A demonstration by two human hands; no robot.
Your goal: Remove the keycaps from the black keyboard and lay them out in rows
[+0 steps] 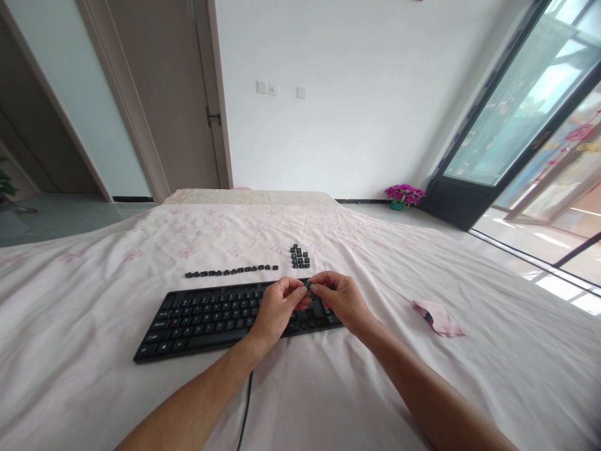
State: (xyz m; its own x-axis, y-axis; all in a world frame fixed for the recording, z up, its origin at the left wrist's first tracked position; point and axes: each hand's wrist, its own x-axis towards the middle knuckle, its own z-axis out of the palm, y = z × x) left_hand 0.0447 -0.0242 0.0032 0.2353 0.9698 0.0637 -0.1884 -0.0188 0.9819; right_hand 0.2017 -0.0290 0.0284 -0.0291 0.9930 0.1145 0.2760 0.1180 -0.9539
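- nearest the camera, two bare forearms [201, 398] rise from the bottom edge of the frame toward its centre.
- a pale, pink-flowered cloth [117, 401] spreads over the lower half, soft and creased.
- the black keyboard [206, 316] lies on it, left of centre to centre; it looks stiff and fairly light, best taken by its two short ends. its cable [246, 407] runs down to the bottom edge.
- the left hand [276, 307], at centre over the keyboard, is nearly closed, thumb and fingertips pinching a small black piece [307, 284].
- the right hand [345, 302], just right of it, pinches the same piece, so the fingertips of both hands almost meet.
- a folded pink cloth [439, 317] lies at right of centre, well apart from the hands.
- loose black keycaps form a row [232, 271] above the keyboard and a cluster [300, 257] above the hands.
- a thin wire loop [327, 267] sits just above the right hand.
- the pinched piece, probably a keycap, should be very light, hard and slick; its opposite side walls offer the surest hold.
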